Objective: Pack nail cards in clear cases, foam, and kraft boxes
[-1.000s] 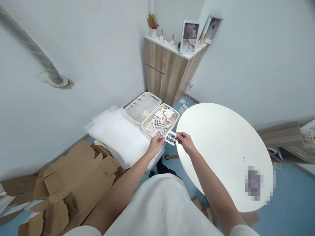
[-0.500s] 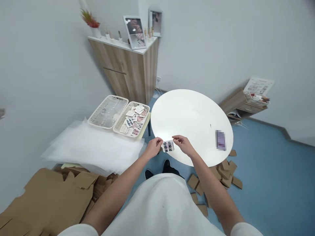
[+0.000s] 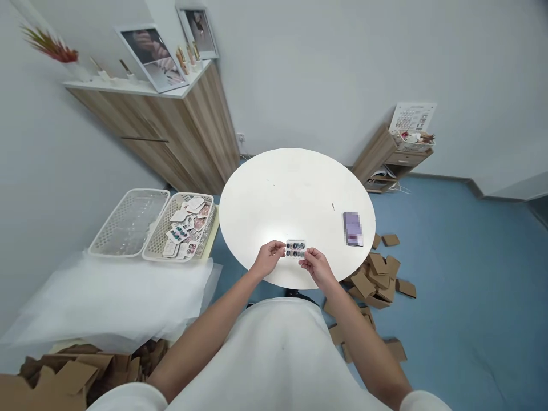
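A small pale card of press-on nails (image 3: 295, 249), with dark and light glossy nails in two rows, is held over the near edge of the white oval table (image 3: 291, 188). My left hand (image 3: 269, 257) pinches its left edge. On the opposite edge, my right hand (image 3: 317, 266) has thumb and fingers closed on the card's lower right corner. To the left, a white basket (image 3: 149, 245) holds a heap of similar nail cards (image 3: 184, 225).
Beside that basket is another one (image 3: 100, 240) with clear plastic pieces. White foam sheets (image 3: 120, 297) lie in front, above folded cardboard (image 3: 77, 371). A purple pixelated item (image 3: 353, 229) rests on the table's right. Small cardboard boxes (image 3: 377, 279) are piled on the floor.
My view has swung toward the right wall. The card has turned and now appears over the tabletop. My right hand, formerly beside the card with parted fingers, now grips its corner.
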Demonstrator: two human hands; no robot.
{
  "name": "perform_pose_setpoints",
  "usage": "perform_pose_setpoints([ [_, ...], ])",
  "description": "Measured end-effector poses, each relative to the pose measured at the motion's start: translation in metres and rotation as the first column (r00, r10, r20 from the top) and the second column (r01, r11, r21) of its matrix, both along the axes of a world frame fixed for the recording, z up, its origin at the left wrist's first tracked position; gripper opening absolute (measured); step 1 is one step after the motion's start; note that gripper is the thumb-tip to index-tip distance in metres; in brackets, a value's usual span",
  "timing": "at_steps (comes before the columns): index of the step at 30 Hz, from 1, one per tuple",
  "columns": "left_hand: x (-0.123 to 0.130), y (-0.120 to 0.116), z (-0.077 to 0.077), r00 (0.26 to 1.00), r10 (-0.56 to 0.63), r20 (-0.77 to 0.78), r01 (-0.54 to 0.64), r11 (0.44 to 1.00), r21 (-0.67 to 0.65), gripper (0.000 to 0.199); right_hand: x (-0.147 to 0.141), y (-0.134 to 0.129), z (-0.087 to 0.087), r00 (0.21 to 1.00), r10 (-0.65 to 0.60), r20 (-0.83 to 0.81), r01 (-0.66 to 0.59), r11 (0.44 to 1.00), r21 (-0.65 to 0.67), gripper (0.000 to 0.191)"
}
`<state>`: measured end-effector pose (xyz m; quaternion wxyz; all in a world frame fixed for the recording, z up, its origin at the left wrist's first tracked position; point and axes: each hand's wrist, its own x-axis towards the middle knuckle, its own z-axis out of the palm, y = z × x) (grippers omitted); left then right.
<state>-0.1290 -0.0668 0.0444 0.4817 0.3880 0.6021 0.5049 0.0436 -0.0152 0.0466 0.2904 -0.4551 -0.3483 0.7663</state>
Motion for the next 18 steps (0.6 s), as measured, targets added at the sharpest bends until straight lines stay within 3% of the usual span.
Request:
perform_pose_setpoints([
  [3, 0.013, 0.019, -0.002, 1.0, 0.014, -0.009, -0.014, 1.0, -0.005, 0.019, 0.008, 0.015, -0.008, 0.999, 0.014, -0.031, -0.015, 0.999, -0.048, 0.029],
  [10, 0.034, 0.047, -0.002, 1.0, 0.022, -0.007, -0.023, 0.988, -0.155, 0.019, 0.027, 0.044, -0.016, 0.995, 0.076, -0.06, -0.081, 0.994, -0.078, 0.029],
  [18, 0.063, 0.063, -0.009, 0.977, 0.096, 0.192, -0.038, 0.957, -0.287, 0.025, 0.044, 0.055, -0.023, 0.988, 0.15, 0.022, -0.151, 0.987, 0.058, 0.035],
])
